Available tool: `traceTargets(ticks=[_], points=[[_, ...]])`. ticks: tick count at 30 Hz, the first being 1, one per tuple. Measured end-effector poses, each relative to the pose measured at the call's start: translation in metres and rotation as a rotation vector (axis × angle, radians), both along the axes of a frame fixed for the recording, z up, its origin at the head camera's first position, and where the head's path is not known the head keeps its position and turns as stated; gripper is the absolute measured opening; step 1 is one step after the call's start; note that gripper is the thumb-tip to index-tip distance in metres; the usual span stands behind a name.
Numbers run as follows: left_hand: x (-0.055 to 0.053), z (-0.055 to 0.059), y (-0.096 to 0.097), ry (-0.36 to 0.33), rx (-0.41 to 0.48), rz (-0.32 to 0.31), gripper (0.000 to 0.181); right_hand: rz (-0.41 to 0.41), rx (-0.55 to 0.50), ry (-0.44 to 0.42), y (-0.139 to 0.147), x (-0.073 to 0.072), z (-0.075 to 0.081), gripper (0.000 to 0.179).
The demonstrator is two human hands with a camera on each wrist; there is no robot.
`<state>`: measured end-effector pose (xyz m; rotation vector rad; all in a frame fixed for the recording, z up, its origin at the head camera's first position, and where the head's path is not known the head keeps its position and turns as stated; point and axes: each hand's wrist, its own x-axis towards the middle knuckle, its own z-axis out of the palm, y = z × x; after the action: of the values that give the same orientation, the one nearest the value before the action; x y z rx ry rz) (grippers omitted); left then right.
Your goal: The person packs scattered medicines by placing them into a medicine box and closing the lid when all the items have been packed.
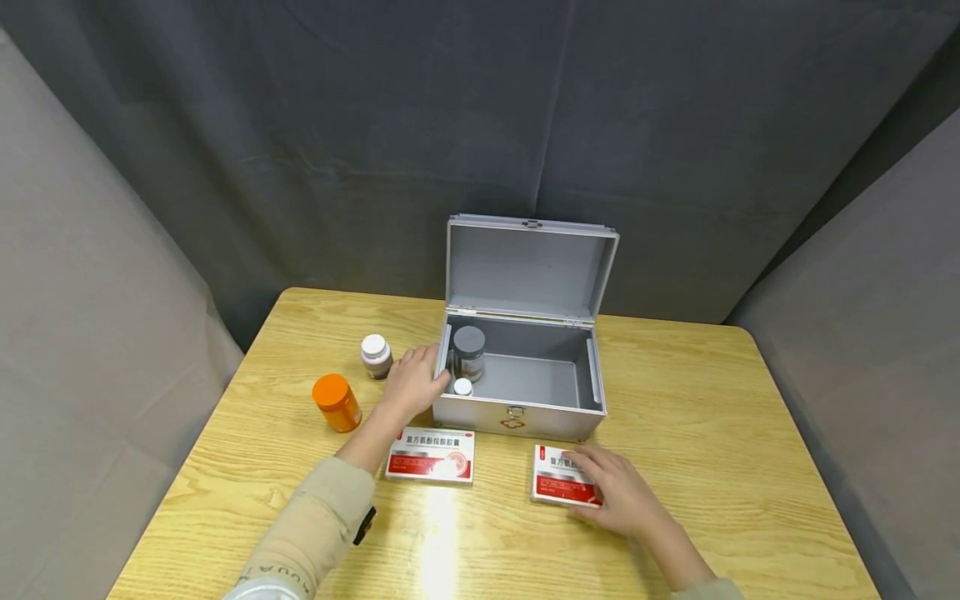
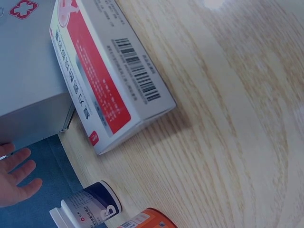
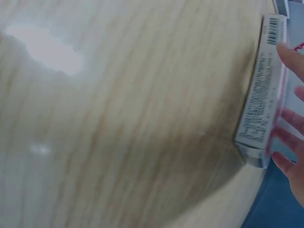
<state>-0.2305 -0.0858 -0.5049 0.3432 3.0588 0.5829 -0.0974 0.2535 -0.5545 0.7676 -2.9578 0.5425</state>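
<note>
A silver medicine case stands with its lid raised. Inside its left end are a grey-lidded jar and a small white-capped bottle. My left hand rests at the case's left wall, its fingers loosely straight in the left wrist view. On the table at the right, my right hand holds a red-and-white medicine box by its right part, thumb at the near edge and fingers at the far edge. A similar medicine box lies flat by the case's front left corner.
Left of the case stand a white-capped bottle and an orange jar. The wooden table is bounded by a dark curtain behind and pale fabric at the sides.
</note>
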Motion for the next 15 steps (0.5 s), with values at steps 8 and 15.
traceTargets(ticks=[8,15], points=[[-0.0002,-0.0012,-0.0005,0.011,0.002,-0.003,0.058,-0.012,-0.001,-0.028,0.0030,-0.0030,-0.0090,0.081],[0.0001,-0.0017,-0.0003,0.016,0.003,-0.006,0.057,0.011,0.018,-0.010,0.0019,-0.0046,-0.0098,0.081]])
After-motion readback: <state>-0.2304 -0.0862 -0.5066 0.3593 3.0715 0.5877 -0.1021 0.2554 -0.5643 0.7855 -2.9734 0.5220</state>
